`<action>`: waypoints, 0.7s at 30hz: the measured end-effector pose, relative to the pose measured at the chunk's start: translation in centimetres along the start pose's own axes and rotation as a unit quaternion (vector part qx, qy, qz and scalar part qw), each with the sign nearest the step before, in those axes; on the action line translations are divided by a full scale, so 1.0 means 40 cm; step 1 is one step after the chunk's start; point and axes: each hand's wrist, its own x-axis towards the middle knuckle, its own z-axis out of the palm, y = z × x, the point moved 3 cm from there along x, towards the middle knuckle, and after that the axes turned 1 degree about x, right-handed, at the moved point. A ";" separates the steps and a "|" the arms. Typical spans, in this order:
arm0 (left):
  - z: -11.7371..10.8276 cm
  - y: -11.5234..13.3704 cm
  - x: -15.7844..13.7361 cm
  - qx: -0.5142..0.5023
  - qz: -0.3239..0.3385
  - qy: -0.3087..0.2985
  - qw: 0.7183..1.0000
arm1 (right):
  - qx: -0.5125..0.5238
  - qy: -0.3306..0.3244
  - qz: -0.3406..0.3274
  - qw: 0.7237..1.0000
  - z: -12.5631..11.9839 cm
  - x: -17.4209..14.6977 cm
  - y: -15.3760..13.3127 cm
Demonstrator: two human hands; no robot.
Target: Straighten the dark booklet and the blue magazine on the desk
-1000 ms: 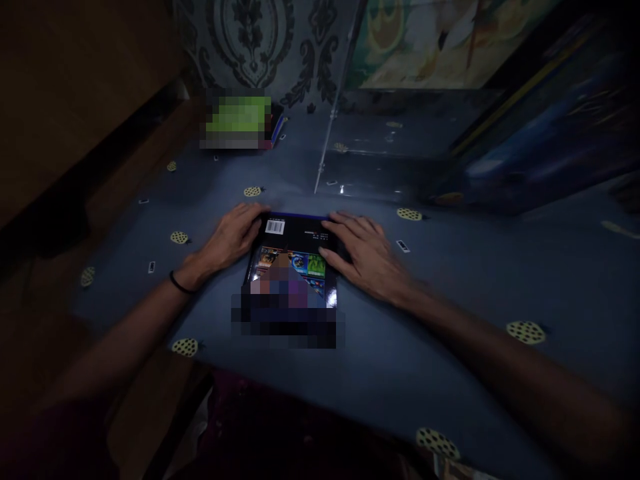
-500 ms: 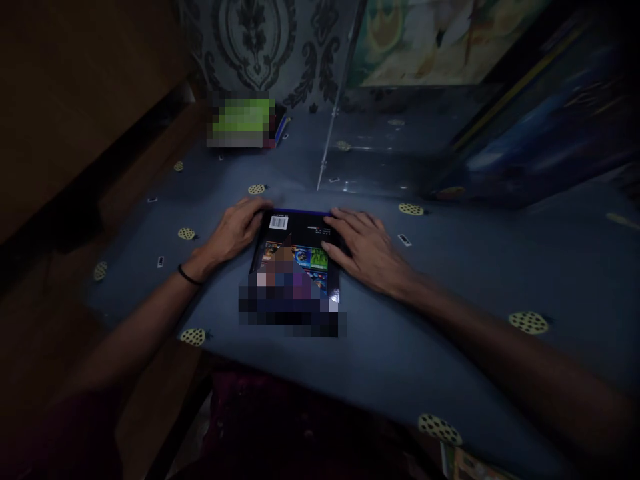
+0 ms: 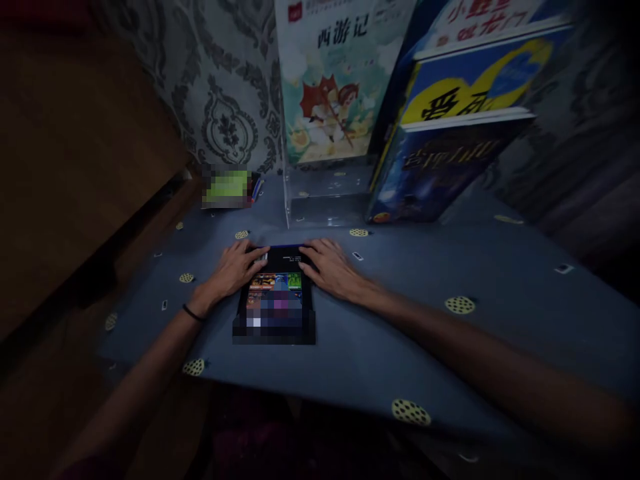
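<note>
Glossy black rectangular book (image 3: 276, 292) is lying between my left hand (image 3: 233, 268) and right hand (image 3: 330, 269), parted fingers touching its far corners.

Patterned wall behind a cloth-covered surface

A grey wall (image 3: 230, 127) with a dark, ornate damask-like pattern stands at the far side, and similar patterning shows dimly at the far right. The surface (image 3: 350, 363) wears a blue-grey cover printed with yellow pineapples (image 3: 460, 305) and small pale labels. Along the left rises a plain brown panel (image 3: 75, 133), perhaps wooden. Below it, at near left, the brown floor (image 3: 50, 387) is blurred. The light is low, and the corners sink into darkness.
</note>
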 end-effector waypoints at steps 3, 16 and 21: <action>-0.007 0.017 0.018 0.029 0.006 -0.009 1.000 | 0.015 0.008 0.013 1.000 -0.001 0.001 0.009; 0.021 0.064 0.090 0.018 0.064 -0.011 0.998 | 0.033 0.015 0.038 0.999 0.004 0.000 0.028; 0.008 0.022 0.062 -0.022 0.088 -0.002 0.996 | 0.045 0.022 0.029 0.998 0.010 -0.002 0.028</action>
